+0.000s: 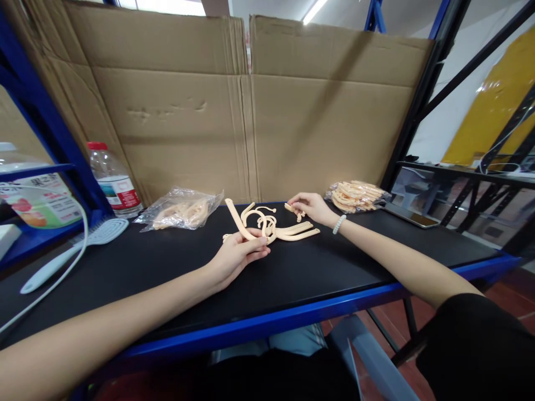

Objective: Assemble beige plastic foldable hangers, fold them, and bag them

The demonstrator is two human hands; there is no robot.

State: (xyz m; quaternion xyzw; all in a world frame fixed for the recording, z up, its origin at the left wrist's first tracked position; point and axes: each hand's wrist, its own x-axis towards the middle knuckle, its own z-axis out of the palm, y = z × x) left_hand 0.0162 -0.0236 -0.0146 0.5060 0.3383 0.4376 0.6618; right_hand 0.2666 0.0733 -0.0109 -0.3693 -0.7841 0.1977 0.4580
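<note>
Flanking the curved strips (294,229): plastic bags (184,213), bottle (116,186), hairbrush (109,231).

Curved beige strip (236,217), held tilted, upper end leftward; similar beige pieces (296,236) overlapping loosely beside it

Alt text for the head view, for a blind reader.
The left hand holds a curved beige strip and the right hand a small beige piece at a black tabletop. More beige strips lie between them; a left bag and a right bag hold more.
</note>
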